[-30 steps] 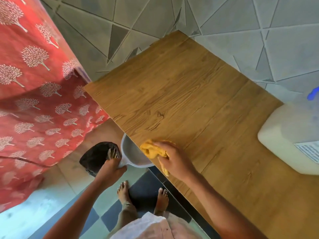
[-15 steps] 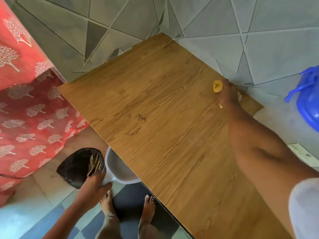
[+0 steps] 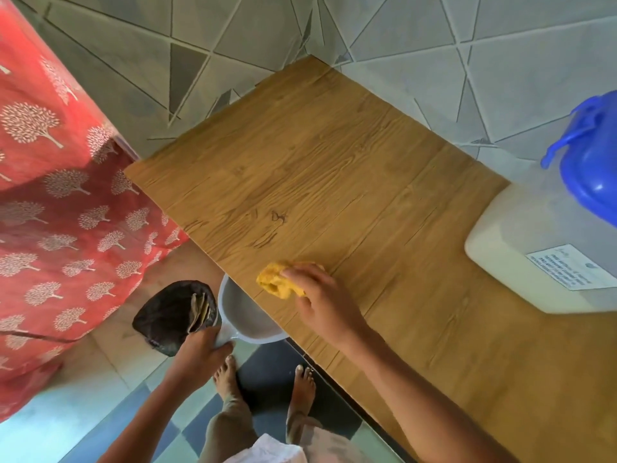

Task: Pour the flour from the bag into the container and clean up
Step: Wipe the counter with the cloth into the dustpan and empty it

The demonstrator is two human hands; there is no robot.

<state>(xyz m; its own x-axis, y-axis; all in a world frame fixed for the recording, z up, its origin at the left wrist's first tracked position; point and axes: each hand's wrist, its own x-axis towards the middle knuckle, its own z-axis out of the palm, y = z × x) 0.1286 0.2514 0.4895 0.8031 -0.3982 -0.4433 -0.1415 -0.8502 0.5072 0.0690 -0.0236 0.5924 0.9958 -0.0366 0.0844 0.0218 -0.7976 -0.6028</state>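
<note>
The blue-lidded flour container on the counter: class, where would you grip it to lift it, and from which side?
Judging by shape, take the blue handle on the lid, coming from above. The container has broad smooth walls, probably too wide for one hand.

At the centre of the frame, the right hand (image 3: 322, 297) presses a crumpled yellow cloth (image 3: 278, 284) on the wooden table (image 3: 334, 182), close to the table's near edge. At lower left, the left hand (image 3: 200, 350) holds a crumpled dark bag (image 3: 167, 312) together with a grey bowl (image 3: 245, 320), the bowl tucked just under the table edge below the cloth. At the right edge stands a translucent container (image 3: 531, 248) of white flour with a blue lid (image 3: 591, 168). A red patterned fabric (image 3: 60, 212) fills the left side. Bare feet (image 3: 302, 385) stand on a checkered floor (image 3: 110, 426).
</note>
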